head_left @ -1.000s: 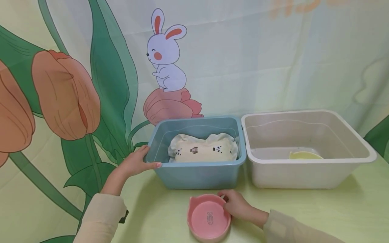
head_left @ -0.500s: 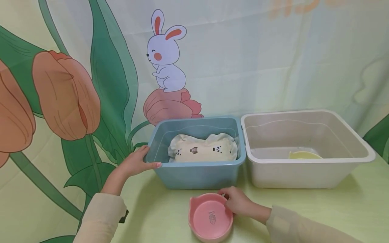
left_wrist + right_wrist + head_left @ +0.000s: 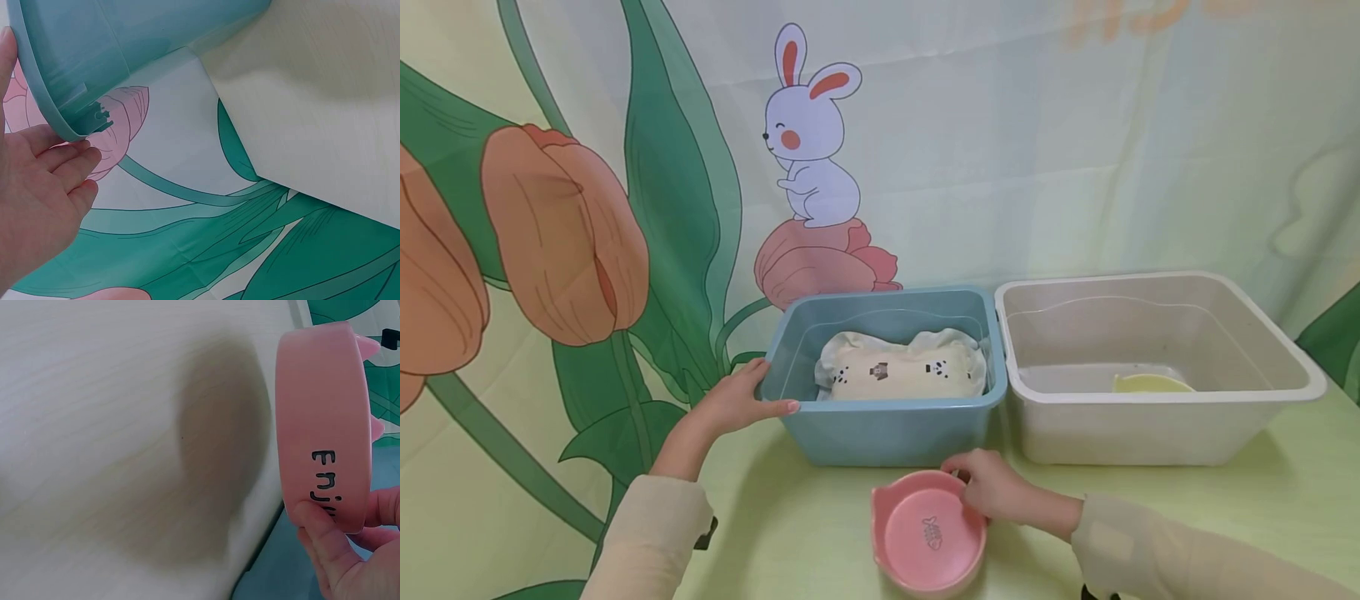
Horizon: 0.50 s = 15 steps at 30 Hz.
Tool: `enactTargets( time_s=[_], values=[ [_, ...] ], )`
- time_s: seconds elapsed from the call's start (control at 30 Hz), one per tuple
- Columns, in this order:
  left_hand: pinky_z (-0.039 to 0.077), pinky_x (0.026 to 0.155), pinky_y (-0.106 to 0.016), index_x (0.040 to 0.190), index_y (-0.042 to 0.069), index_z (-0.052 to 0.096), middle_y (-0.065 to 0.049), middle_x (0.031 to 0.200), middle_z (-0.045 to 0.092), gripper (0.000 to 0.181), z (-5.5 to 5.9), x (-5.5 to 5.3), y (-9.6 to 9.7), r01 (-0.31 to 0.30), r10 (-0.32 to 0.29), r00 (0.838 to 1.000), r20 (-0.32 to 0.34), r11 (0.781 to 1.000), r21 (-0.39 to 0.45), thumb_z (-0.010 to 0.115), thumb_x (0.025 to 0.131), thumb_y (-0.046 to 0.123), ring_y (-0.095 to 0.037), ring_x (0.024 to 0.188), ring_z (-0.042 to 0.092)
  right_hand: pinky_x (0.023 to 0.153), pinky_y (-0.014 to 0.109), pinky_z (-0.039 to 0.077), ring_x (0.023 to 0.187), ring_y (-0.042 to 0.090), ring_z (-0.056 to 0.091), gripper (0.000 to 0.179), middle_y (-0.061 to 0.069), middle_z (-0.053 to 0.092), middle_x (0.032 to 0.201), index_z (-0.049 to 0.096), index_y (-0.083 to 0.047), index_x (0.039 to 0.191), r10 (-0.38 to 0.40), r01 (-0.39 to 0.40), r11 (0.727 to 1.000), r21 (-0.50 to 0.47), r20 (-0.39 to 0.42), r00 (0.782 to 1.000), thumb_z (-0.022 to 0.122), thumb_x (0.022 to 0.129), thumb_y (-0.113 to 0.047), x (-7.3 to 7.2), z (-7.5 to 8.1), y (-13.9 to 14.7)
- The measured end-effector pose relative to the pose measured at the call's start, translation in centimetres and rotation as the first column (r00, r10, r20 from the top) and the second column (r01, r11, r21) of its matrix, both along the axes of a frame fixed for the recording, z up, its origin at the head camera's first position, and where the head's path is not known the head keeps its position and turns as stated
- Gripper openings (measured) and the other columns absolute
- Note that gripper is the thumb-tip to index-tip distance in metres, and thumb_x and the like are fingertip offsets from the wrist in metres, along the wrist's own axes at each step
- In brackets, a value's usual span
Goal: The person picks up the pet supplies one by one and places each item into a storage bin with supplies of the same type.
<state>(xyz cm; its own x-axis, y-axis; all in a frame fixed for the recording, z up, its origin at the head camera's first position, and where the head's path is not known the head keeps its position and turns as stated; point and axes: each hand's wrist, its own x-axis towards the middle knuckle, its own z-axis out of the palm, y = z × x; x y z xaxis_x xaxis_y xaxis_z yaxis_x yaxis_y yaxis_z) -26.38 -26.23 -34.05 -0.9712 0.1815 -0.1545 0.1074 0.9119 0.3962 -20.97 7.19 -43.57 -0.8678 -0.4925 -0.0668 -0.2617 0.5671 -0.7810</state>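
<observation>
A pink pet bowl (image 3: 931, 537) with small ear-like points and a fish-bone mark inside is held over the table, its shadow apart from it in the right wrist view. My right hand (image 3: 996, 487) pinches its far right rim; in the right wrist view, dark lettering shows on the bowl's side (image 3: 322, 394). My left hand (image 3: 733, 404) grips the left front corner of a blue plastic bin (image 3: 887, 433). In the left wrist view its fingers lie under the rim, the thumb on the other side. A cream cushion (image 3: 902, 375) with ruffled edges and animal prints lies in that bin.
Right of the blue bin stands a larger off-white bin (image 3: 1135, 429), rims nearly touching. Inside it lies a pale yellow dish (image 3: 1152, 383), partly hidden by the front wall. A printed curtain (image 3: 985, 167) hangs behind the pale table (image 3: 790, 533).
My right hand has carried the pink pet bowl a little to the right and slightly toward the bins. The left hand stays on the blue bin's corner.
</observation>
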Motion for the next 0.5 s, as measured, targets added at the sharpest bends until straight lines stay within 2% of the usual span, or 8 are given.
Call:
enactTargets(
  time_s=[0.27, 0.5],
  values=[
    [0.031, 0.095, -0.058, 0.140, -0.002, 0.017, -0.024, 0.143, 0.019, 0.100, -0.1, 0.0, -0.1, -0.001, 0.001, 1.000, -0.005, 1.000, 0.000, 0.058, 0.073, 0.060, -0.044, 0.126, 0.027, 0.038, 0.026, 0.045, 0.053, 0.013, 0.053, 0.040, 0.009, 0.060, 0.075, 0.064, 0.000, 0.102, 0.005, -0.005, 1.000, 0.015, 0.031, 1.000, 0.047, 0.068, 0.015, 0.2, 1.1, 0.1],
    [0.029, 0.096, -0.059, 0.140, -0.003, 0.017, -0.025, 0.144, 0.017, 0.100, -0.1, 0.0, -0.2, 0.003, -0.003, 1.000, -0.004, 1.000, -0.005, 0.057, 0.074, 0.060, -0.044, 0.127, 0.024, 0.036, 0.026, 0.045, 0.047, 0.012, 0.052, 0.043, 0.010, 0.061, 0.074, 0.064, 0.001, 0.102, 0.016, -0.016, 1.000, 0.021, 0.008, 1.000, 0.045, 0.067, 0.016, 0.3, 1.5, 0.5]
  ],
)
